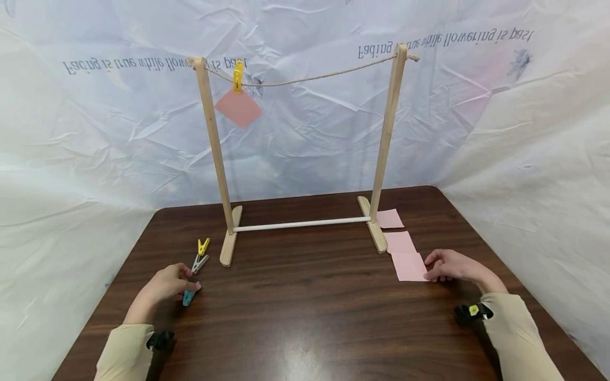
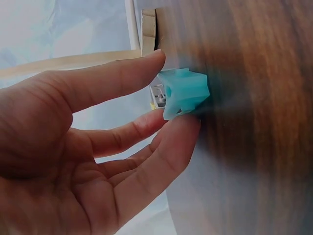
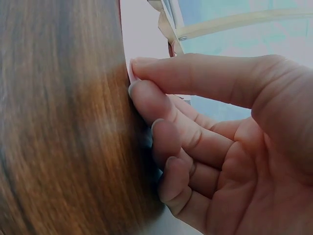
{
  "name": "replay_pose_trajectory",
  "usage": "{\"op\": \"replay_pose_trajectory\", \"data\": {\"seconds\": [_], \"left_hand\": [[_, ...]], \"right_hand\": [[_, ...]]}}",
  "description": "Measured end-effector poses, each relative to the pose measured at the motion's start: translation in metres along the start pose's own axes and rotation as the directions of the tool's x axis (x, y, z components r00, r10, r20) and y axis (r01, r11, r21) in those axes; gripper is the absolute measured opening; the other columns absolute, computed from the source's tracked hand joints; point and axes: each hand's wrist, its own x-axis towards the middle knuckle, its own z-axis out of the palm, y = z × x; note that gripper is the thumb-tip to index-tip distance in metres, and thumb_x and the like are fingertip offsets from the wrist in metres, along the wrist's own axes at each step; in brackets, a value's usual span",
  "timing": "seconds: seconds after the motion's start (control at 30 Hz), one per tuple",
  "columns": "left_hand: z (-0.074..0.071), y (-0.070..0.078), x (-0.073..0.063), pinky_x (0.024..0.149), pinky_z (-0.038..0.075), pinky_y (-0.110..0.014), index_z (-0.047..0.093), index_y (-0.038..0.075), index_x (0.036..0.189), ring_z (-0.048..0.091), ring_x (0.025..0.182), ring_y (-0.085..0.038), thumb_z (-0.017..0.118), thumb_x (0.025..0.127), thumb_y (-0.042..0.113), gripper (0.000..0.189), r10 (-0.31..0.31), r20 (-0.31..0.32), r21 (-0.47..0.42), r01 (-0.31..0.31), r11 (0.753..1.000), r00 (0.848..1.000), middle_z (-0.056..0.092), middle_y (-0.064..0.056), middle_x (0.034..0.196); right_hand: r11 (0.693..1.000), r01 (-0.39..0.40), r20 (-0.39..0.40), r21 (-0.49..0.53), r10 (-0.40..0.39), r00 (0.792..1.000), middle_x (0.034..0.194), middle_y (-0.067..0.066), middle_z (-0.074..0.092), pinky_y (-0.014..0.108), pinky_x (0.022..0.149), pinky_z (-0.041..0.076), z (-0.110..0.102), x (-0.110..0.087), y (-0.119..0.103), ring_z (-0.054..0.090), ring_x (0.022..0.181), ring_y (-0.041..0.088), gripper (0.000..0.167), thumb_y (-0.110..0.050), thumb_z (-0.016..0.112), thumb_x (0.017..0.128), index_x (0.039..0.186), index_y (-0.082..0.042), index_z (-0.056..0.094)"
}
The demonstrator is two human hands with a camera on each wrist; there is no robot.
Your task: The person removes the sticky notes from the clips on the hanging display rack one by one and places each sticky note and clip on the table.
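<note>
At the table's left side, my left hand (image 1: 164, 288) pinches a teal clothespin (image 1: 188, 297) between thumb and fingers. Close up in the left wrist view, the teal clothespin (image 2: 188, 92) is just off or touching the table; I cannot tell which. Beyond that hand lie a white clothespin (image 1: 199, 263) and a yellow clothespin (image 1: 203, 246). Over on the right, my right hand (image 1: 456, 267) holds the near corner of a pink paper square (image 1: 409, 267). In the right wrist view, thumb and index finger grip the paper's edge (image 3: 142, 36).
A wooden frame (image 1: 388, 127) stands at the table's back, with a string (image 1: 310, 79) tied across its posts. From the string's left part a yellow clothespin (image 1: 238, 78) holds a salmon paper square (image 1: 240, 109). Two more pink squares (image 1: 400, 242) lie beside the frame's right foot (image 1: 376, 233).
</note>
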Motion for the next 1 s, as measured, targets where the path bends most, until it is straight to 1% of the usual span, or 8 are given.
{"op": "replay_pose_trajectory", "data": {"seconds": [0.3,0.5,0.57,0.63,0.77,0.87,1.0], "left_hand": [[-0.002,0.0,0.001,0.066,0.059,-0.039,0.054,-0.008,0.112,0.063,0.075,-0.021,0.078,0.088,0.022,0.045,0.006,-0.003,0.003,-0.006,1.0,1.0,0.06,-0.018,0.099],[-0.008,0.003,0.001,0.066,0.058,-0.04,0.055,-0.007,0.113,0.063,0.076,-0.022,0.077,0.09,0.025,0.046,0.022,0.004,0.015,-0.022,1.0,1.0,0.061,-0.017,0.098],[-0.011,0.004,0.002,0.065,0.057,-0.039,0.056,-0.007,0.114,0.063,0.076,-0.022,0.076,0.09,0.026,0.045,0.041,-0.002,0.021,-0.041,0.999,0.999,0.062,-0.017,0.098],[-0.016,0.006,0.003,0.065,0.057,-0.039,0.057,-0.007,0.115,0.063,0.077,-0.023,0.075,0.091,0.026,0.045,0.058,-0.011,0.013,-0.058,0.998,0.998,0.063,-0.017,0.099],[-0.028,0.014,0.004,0.064,0.056,-0.039,0.057,-0.009,0.121,0.064,0.079,-0.025,0.072,0.094,0.029,0.049,0.127,-0.042,0.031,-0.126,0.992,0.991,0.064,-0.018,0.101],[-0.041,0.024,0.004,0.063,0.055,-0.038,0.057,-0.008,0.124,0.065,0.078,-0.026,0.07,0.096,0.032,0.051,0.176,-0.076,0.06,-0.172,0.983,0.981,0.065,-0.02,0.105],[-0.06,0.043,0.004,0.065,0.055,-0.04,0.057,-0.007,0.125,0.066,0.079,-0.025,0.069,0.097,0.035,0.053,0.222,-0.119,0.068,-0.215,0.974,0.968,0.065,-0.022,0.108]], "right_hand": [[1.0,-0.016,-0.001,0.003,0.016,1.0,0.074,0.006,0.062,0.032,0.058,0.05,0.001,0.001,-0.001,0.057,0.067,0.022,0.036,-0.013,0.076,0.085,0.107,0.008,0.057],[1.0,-0.009,0.006,-0.014,0.009,1.0,0.074,0.006,0.061,0.032,0.058,0.049,-0.002,0.001,-0.002,0.056,0.066,0.021,0.032,-0.016,0.074,0.089,0.106,0.006,0.059],[0.999,-0.01,-0.006,-0.033,0.01,1.0,0.075,0.006,0.06,0.032,0.058,0.049,-0.003,0.002,-0.004,0.056,0.066,0.021,0.029,-0.018,0.074,0.09,0.104,0.004,0.06],[0.998,-0.027,-0.032,-0.051,0.025,0.999,0.077,0.005,0.06,0.032,0.06,0.05,-0.005,0.005,-0.008,0.056,0.068,0.021,0.029,-0.02,0.074,0.09,0.103,0.002,0.062],[0.998,-0.055,-0.095,-0.04,0.051,0.994,0.082,0.006,0.061,0.034,0.065,0.051,-0.011,0.011,-0.02,0.058,0.074,0.022,0.031,-0.022,0.073,0.092,0.108,0.003,0.063],[1.0,-0.026,-0.119,-0.001,0.025,0.993,0.089,0.01,0.067,0.036,0.071,0.054,-0.019,0.016,-0.032,0.061,0.081,0.023,0.035,-0.02,0.071,0.095,0.114,0.007,0.061],[0.999,0.044,-0.14,-0.013,-0.046,0.989,0.093,0.012,0.07,0.036,0.07,0.056,-0.03,0.024,-0.052,0.063,0.081,0.023,0.037,-0.021,0.069,0.097,0.119,0.007,0.059]]}}
